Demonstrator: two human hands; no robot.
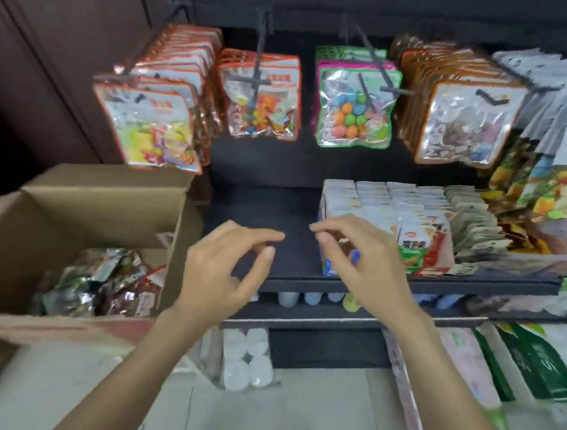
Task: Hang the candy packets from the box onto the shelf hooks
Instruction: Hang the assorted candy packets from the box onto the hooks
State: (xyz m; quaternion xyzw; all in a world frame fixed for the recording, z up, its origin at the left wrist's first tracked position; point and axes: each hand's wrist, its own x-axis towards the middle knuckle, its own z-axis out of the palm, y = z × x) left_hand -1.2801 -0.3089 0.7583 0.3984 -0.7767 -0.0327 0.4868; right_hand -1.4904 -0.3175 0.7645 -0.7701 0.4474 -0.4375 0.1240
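An open cardboard box (87,198) stands at the left with several shiny candy packets (102,286) piled inside. Black shelf hooks (259,61) stick out above, carrying rows of hanging packets: orange-edged ones (152,126) at left, an orange-edged group (263,100) in the middle, green-edged ones (357,109) and another orange row (461,120) at right. My left hand (225,267) and my right hand (360,257) hover side by side in front of the dark shelf (269,212), fingers curled and apart, nothing held.
Rows of small upright packets (404,221) fill the shelf's right half. Larger fruit-print bags (543,181) hang at far right. Below are bottle caps (290,298), white rolls (247,358) and green bags (529,363). A dark wall panel rises at the left.
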